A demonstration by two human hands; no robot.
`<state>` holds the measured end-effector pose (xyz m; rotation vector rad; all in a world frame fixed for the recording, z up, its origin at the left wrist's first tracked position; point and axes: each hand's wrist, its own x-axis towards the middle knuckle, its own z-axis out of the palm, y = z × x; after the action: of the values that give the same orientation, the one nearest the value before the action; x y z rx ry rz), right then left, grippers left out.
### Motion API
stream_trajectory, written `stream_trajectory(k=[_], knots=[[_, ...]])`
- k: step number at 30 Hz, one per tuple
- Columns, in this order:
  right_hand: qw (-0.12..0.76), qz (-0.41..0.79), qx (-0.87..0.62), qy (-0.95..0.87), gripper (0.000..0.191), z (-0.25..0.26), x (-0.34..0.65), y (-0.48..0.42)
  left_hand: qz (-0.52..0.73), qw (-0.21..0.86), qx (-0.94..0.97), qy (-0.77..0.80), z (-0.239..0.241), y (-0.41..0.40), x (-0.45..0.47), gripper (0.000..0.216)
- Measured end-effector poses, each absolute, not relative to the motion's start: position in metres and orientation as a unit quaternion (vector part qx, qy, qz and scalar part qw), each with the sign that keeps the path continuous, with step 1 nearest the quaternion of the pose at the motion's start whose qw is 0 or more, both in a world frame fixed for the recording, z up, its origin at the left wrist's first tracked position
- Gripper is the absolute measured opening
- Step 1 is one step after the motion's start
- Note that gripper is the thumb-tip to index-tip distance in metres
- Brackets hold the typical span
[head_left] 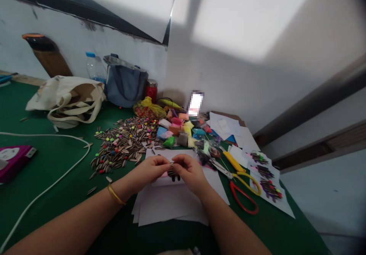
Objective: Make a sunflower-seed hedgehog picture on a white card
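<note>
My left hand point(151, 171) and my right hand point(190, 173) meet over a stack of white paper sheets point(171, 205) on the green table point(57, 159). Both pinch a small thin thing between their fingertips, likely a sunflower seed point(172, 164). A dark seed figure point(174, 177) lies on the paper just under the fingers. A gold bangle point(115, 195) sits on my left wrist. A heap of striped sunflower seeds with small coloured balls point(122, 142) spreads just beyond my left hand.
Packets of coloured clay point(180, 129) lie behind the paper. Red-and-yellow scissors point(243, 184) and paper sheets with finished seed figures point(265, 178) lie right. A canvas bag point(68, 98), a blue bag point(124, 83), a bottle point(94, 66), a white cable point(54, 171), a purple box point(13, 161) stand left.
</note>
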<state>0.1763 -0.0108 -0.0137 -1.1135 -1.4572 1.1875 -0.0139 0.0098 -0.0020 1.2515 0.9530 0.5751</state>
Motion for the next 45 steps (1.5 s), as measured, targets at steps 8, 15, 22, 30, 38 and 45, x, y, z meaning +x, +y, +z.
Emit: stream_trajectory(k=[8, 15, 22, 30, 38, 45], knots=[[0.402, 0.459, -0.47, -0.638, 0.013, -0.017, 0.191, -0.005, 0.246, 0.728, 0.504, 0.394, -0.002, 0.008, -0.015, 0.031], [0.392, 0.4, -0.519, -0.646, 0.01, -0.011, 0.198, -0.001, 0.253, 0.558, 0.633, 0.474, -0.003, 0.017, -0.018, 0.033], [0.271, 0.257, -0.543, -0.752, 0.015, -0.015, 0.209, 0.013, 0.102, 0.234, 0.794, 0.551, -0.003, 0.022, -0.027, 0.036], [0.242, 0.228, -0.551, -0.766, 0.013, -0.023, 0.197, 0.013, 0.043, 0.188, 0.819, 0.54, 0.001, 0.019, -0.024, 0.034], [0.237, 0.21, -0.536, -0.783, 0.013, -0.024, 0.195, 0.012, 0.04, 0.203, 0.834, 0.512, -0.002, 0.018, -0.023, 0.034], [0.211, 0.153, -0.521, -0.813, 0.014, -0.024, 0.193, 0.012, 0.045, 0.237, 0.821, 0.517, 0.0, 0.017, -0.023, 0.032]])
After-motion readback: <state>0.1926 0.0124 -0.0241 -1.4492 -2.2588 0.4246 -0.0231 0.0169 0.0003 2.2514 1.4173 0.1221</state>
